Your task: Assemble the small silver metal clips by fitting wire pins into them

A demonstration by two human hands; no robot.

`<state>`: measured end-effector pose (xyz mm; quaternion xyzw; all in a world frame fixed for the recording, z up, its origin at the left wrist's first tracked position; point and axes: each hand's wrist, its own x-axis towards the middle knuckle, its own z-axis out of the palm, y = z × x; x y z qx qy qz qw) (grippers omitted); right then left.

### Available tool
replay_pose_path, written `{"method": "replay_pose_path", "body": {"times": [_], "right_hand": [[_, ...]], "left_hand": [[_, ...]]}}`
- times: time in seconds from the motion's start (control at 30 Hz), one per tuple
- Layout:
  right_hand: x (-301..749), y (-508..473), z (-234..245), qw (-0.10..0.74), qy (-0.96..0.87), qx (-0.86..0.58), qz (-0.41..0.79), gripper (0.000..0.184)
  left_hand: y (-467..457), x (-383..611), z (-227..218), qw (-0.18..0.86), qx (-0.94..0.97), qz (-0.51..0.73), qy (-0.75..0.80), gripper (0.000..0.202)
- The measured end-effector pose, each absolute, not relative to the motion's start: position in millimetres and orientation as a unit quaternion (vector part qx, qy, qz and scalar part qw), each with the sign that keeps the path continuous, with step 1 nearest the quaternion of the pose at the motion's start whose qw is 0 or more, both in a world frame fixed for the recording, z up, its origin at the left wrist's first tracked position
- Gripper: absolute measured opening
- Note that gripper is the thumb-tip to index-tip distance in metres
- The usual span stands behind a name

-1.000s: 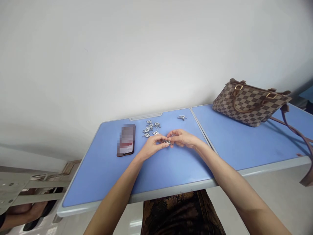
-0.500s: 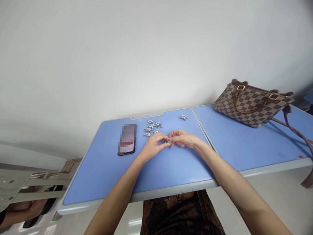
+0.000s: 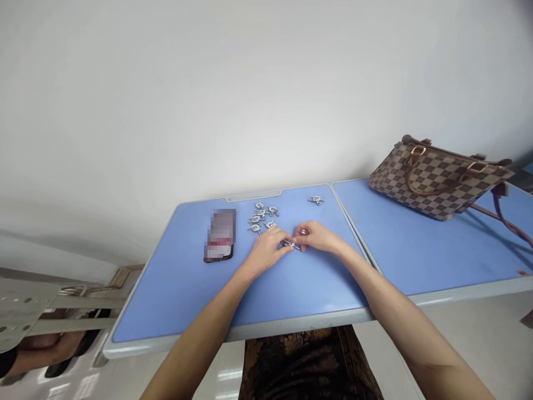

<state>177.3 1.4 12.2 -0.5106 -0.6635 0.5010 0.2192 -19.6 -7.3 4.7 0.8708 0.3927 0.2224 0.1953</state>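
Between the fingers of my left hand (image 3: pixel 268 247) is a small silver metal piece (image 3: pixel 287 243), its exact kind too small to make out. My right hand (image 3: pixel 316 236) meets it from the other side, finger and thumb pinched at its end. Another bit of shiny metal (image 3: pixel 305 231) shows among the right fingers. Just beyond the left hand lies a loose group of similar silver pieces (image 3: pixel 260 213) with rounded middles and thin prongs. A single one (image 3: pixel 316 199) rests apart, near the desk's back right corner.
A phone (image 3: pixel 220 236) with a blurred screen lies left of the hands on the blue desk (image 3: pixel 175 289). On the adjoining desk stands a checkered handbag (image 3: pixel 437 180), its strap trailing right. A wall rises behind. At lower left are a metal seat frame (image 3: pixel 25 311) and another person's limb (image 3: pixel 50 355).
The view has shifted slightly. My right fingers have changed their grip, and the shiny metal among them shows more clearly. The pieces lying on the desk have not moved.
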Motion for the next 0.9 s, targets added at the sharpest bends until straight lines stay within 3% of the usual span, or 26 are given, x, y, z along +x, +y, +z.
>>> {"method": "replay_pose_path", "body": {"times": [0.27,0.5,0.9], "right_hand": [[178,-2,21,0.196,-0.712,-0.513,0.437,0.014],[181,-4,22,0.243,-0.735,-0.473,0.422,0.012],[177,-11,28,0.199,-0.789,-0.494,0.306,0.017]], "left_hand": [[-9,-18,4,0.191,0.859,0.217,0.423,0.012],[-10,-17,5,0.201,0.854,0.211,0.432,0.012],[-13,-17,8,0.176,0.866,0.2,0.422,0.02]]}}
